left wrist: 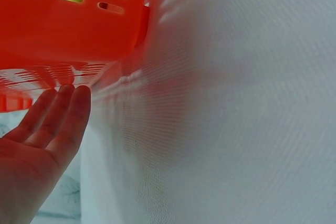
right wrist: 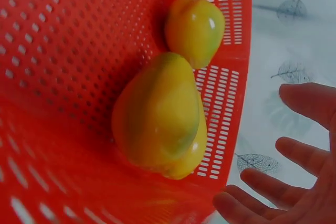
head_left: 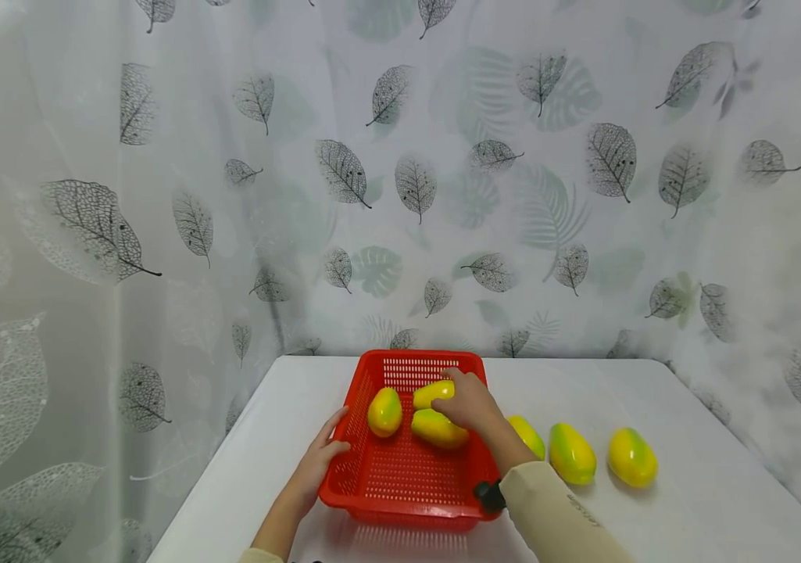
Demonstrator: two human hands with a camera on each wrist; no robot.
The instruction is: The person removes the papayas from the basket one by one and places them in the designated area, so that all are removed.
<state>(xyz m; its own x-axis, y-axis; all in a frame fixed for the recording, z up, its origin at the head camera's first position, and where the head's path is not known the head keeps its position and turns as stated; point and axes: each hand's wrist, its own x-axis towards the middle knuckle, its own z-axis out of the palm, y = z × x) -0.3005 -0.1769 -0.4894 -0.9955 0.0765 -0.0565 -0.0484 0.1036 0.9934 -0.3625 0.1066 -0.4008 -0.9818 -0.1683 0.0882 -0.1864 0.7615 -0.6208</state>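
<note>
A red plastic basket point(head_left: 407, 491) with slotted walls stands on the table. Inside it lie three glossy yellow-green papayas: one on the left point(head_left: 384, 412), one near the back point(head_left: 432, 393) and one in front of that point(head_left: 438, 429). My left hand point(head_left: 317, 463) is at the basket's left side; the left wrist view shows its fingers point(left wrist: 63, 114) extended close under the rim. Above the right part of the basket is my right hand point(head_left: 466, 400), overlapping the papayas in the head view. In the right wrist view its fingers point(right wrist: 273, 187) are spread, with nothing between them.
Right of the basket, three more papayas lie on the white table point(head_left: 695, 500): one partly behind my right forearm point(head_left: 527, 436), one in the middle point(head_left: 572, 453) and one farther right point(head_left: 632, 457). A leaf-patterned curtain point(head_left: 414, 234) hangs behind the table.
</note>
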